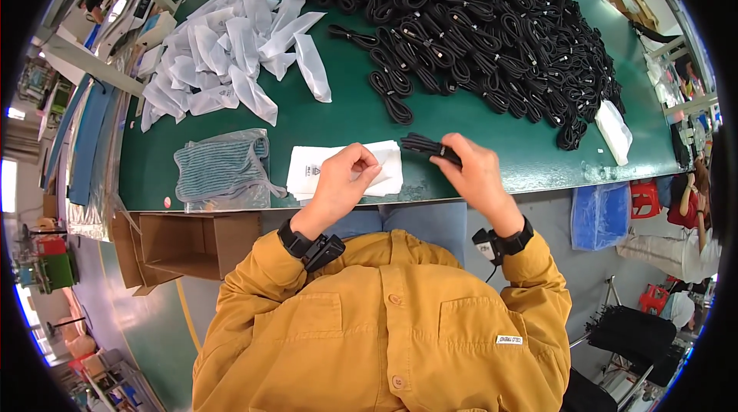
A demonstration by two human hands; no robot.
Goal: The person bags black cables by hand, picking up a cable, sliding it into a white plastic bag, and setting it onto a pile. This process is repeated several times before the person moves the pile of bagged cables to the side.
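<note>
Jacket point(323, 343); cable bundle point(423, 145), seemingly end-held by right hand point(478, 172).

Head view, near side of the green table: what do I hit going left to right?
Striped fabric → white pouch stack → black cable bundle in the right hand → loose white bag.

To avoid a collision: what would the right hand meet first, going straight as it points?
The right hand, holding a cable bundle, would probably meet the cable pile at its near left edge; hand height is unclear.
</note>
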